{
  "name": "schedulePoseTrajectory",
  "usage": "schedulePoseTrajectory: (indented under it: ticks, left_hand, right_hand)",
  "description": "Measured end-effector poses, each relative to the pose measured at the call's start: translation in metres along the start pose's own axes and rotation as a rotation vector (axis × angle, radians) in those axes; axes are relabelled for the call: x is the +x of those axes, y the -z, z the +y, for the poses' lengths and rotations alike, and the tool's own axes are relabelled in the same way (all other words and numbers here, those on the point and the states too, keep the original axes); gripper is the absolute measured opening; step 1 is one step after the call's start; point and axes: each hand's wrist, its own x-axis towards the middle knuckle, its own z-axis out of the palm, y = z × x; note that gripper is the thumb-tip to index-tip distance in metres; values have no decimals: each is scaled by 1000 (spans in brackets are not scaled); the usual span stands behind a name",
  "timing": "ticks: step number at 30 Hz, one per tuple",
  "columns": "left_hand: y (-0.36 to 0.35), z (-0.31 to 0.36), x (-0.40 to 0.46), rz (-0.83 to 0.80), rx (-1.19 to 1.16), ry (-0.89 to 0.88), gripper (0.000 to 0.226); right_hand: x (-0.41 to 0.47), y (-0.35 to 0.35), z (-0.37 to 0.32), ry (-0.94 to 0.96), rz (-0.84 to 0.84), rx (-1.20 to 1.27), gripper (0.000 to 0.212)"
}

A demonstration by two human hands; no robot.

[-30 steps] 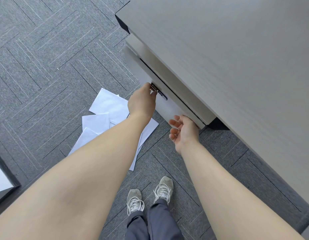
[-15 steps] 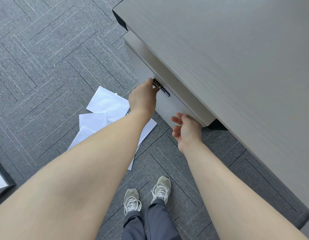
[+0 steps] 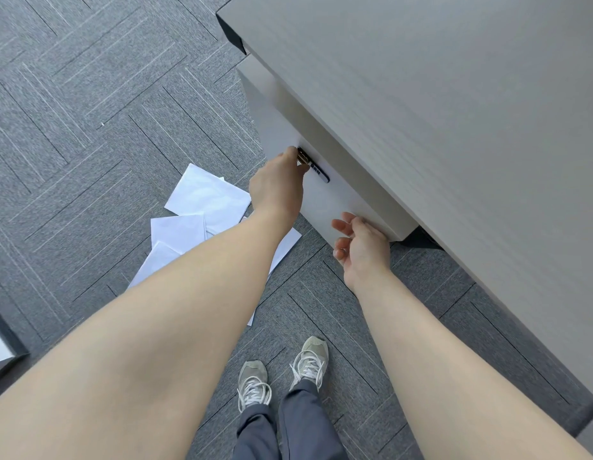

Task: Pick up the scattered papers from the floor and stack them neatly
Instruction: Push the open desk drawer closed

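**Reaching for a Cabinet Lock above Scattered Papers**

Standing on grey carpet tiles, a person extends both bare arms toward a pale cabinet (image 3: 338,207) tucked under a grey wood-grain desk (image 3: 454,127). The left hand (image 3: 277,187) meets the cabinet front at a small metallic key (image 3: 301,157), which sits at the upper end of a dark lock panel (image 3: 320,174); its fingers (image 3: 290,156) are bunched together around the key, though the back of the hand hides the exact grip. The right hand (image 3: 361,244) hovers at the lower near corner of the cabinet front, its fingers (image 3: 343,225) loosely curled and slightly spread, holding nothing; whether the fingertips touch the cabinet cannot be told.

The papers (image 3: 202,207), several white sheets, lie overlapping and askew on the floor (image 3: 89,127) just to the left of the cabinet. The left forearm (image 3: 189,293) crosses above them and hides the nearer part of the pile, so only the farther sheets and a strip of one edge past the arm are visible. No hand touches them.

The desk overhangs the cabinet and fills the upper right of the view. The floor is laid with carpet tiles in a herringbone pattern with thin pale stripes. Two grey lace-up shoes (image 3: 282,373) and dark grey trouser legs (image 3: 288,433) appear at the bottom centre. At the lower left edge a dark-framed object (image 3: 3,343) with a pale surface is only partly in view.
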Motion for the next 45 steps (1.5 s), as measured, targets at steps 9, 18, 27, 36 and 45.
schedulePoseTrajectory:
  ticks: [9, 18, 27, 36, 45]
  left_hand:
    - [-3, -4, 6, -14, 156, -126, 24]
    - [-7, -7, 13, -52, 272, -233, 24]
    - [-9, -11, 12, -80, 311, -256, 19]
    - [-17, -15, 10, -64, -140, -107, 32]
    - [-26, -16, 8, -156, -429, 50, 37]
  right_hand:
    - [-2, 0, 3, 21, -2, -17, 27]
    - [-4, -4, 1, 13, 14, -57, 26]
    - [-2, -4, 2, 14, 20, -67, 25]
    - [-1, -5, 3, 24, 33, -73, 26]
    - [0, -8, 4, 31, 20, -68, 23]
